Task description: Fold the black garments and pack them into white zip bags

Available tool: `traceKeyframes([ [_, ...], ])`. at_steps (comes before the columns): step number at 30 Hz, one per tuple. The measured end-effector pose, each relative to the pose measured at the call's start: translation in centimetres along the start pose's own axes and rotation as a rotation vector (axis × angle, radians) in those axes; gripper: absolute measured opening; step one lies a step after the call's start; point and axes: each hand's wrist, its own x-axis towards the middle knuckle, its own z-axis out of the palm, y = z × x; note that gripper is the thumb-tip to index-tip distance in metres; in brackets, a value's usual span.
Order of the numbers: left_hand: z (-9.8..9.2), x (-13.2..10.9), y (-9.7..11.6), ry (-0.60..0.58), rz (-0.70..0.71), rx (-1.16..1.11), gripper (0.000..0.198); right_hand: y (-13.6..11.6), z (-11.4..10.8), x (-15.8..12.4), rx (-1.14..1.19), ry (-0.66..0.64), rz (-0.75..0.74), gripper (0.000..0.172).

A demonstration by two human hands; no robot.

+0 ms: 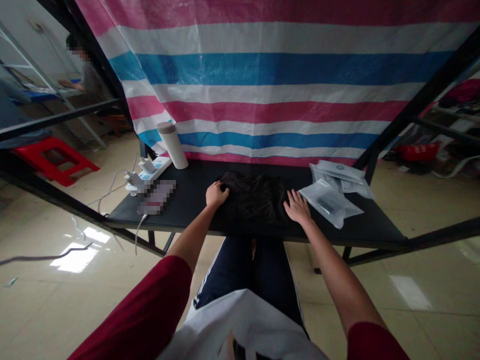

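Here we go, starting with the left grip (pixel 216 195): it's clenched down on the left edge of the black cloth (pixel 255 197), knuckles up, fingers curled into the fabric. Across from it, the right grip (pixel 297 207) is released, palm down, fingers fanned flat on the surface (pixel 375 230), holding nothing, just beside the cloth's right edge. Between the two lies the cloth itself, dark, soft and bunched into folds, at the middle of the surface. We can't tell what kind of garment it is, if it is one! Just past the right grip sits a clear plastic pouch (pixel 328 202) with a dark item inside, and more sealed packets (pixel 337 172) are piled behind it. Over to the left we've got a white power strip (pixel 153 172) with plugs and cables, an upright cream tumbler (pixel 172 145) behind it, and a pixelated flat object (pixel 155 196) near the surface's edge. Behind it all hangs a pink, white and blue striped tarpaulin (pixel 262 75). Far left, a red plastic stool (pixel 52 157) sits on the tiled floor (pixel 412 295), and a person (pixel 88 75) in a grey shirt has a hand on a blue-edged table (pixel 37 97).
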Motion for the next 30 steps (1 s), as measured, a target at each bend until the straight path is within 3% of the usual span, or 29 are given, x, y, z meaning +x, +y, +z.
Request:
traceKeyframes([
  [6, -0.4, -0.1, -1.2, 0.195, -0.327, 0.010, 0.047, -0.1, -0.2, -0.1, -0.044, -0.024, 0.032, 0.063],
  [9, -0.4, -0.6, -1.1, 0.219, -0.405, 0.030, 0.049, -0.3, -0.3, -0.4, -0.040, -0.029, 0.043, 0.064],
  [18, -0.4, -0.6, -1.4, 0.126, -0.353, -0.007, 0.038, -0.1, -0.2, -0.2, -0.034, -0.036, 0.041, 0.064],
  [30, -0.9, -0.9, -1.2, 0.121, -0.346, -0.132, 0.042, -0.1, -0.2, -0.2, -0.019, -0.027, 0.045, 0.066],
])
